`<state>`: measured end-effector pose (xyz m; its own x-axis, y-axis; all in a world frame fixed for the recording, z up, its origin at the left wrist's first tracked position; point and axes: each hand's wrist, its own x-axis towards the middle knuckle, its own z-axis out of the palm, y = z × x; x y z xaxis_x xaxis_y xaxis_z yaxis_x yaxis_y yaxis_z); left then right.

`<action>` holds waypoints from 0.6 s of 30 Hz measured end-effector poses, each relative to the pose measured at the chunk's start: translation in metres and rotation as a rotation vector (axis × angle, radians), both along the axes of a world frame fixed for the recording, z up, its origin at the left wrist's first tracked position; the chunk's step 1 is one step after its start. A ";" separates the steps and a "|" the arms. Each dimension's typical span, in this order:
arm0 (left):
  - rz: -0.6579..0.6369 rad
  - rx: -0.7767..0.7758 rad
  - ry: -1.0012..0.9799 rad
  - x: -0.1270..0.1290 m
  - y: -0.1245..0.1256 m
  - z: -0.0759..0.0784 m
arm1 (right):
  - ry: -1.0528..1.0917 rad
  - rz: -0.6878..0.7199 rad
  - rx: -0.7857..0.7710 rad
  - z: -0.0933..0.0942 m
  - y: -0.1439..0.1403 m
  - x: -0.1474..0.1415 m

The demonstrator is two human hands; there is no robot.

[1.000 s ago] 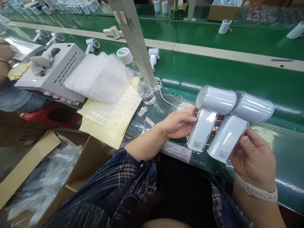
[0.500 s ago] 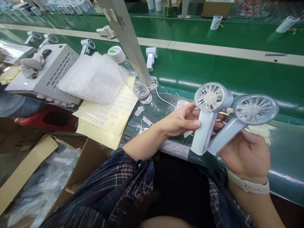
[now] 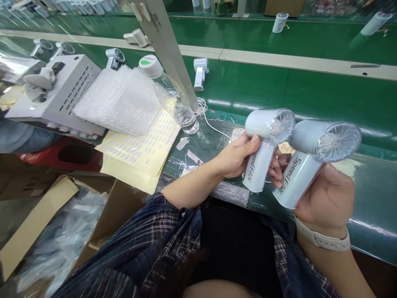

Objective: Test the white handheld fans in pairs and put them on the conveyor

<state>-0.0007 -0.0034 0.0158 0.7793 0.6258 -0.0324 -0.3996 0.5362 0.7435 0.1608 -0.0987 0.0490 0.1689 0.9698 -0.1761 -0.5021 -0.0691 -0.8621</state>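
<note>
Two pale blue handheld fans are held up side by side over the bench edge, each with dark "Speed FAN" lettering on its handle. My left hand (image 3: 238, 155) is closed around the left fan (image 3: 256, 167), thumb at the base of its head. My right hand (image 3: 328, 196) grips the right fan (image 3: 299, 178) by the handle, its palm behind it. Both round heads point rightward, with clear ribbed grilles at their ends. Some fingertips show between the two handles; the rest of the fingers are hidden behind them.
A water bottle (image 3: 172, 97) leans beside a metal post (image 3: 169, 49). Left of it lie bubble-wrap bags (image 3: 119, 99) on yellow sticker sheets (image 3: 133, 174) and a grey-white metal box (image 3: 62, 91). Another fan (image 3: 201, 73) stands on the green conveyor (image 3: 248, 91). An open carton (image 3: 105, 219) sits lower left.
Both fans have been turned in my hands: their grilles faced me before, and now the heads show side-on and the handle lettering is visible. The fan on the conveyor has shifted slightly right.
</note>
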 end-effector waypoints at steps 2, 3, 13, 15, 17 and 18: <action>0.052 -0.024 -0.005 0.002 0.001 0.000 | 0.001 -0.067 -0.017 -0.002 0.000 0.003; 0.092 -0.032 -0.006 0.002 0.002 0.001 | 0.004 -0.105 -0.021 -0.004 0.000 0.006; 0.078 0.050 0.048 -0.001 0.007 0.003 | -0.065 -0.369 -0.053 -0.017 -0.003 0.015; 0.087 0.056 0.034 0.001 0.006 0.000 | -0.072 -0.348 -0.054 -0.014 -0.002 0.012; 0.097 0.051 0.033 0.005 0.006 -0.004 | -0.085 -0.346 -0.059 -0.012 -0.001 0.010; 0.102 0.048 0.036 0.006 0.006 -0.006 | -0.089 -0.351 -0.067 -0.011 0.000 0.009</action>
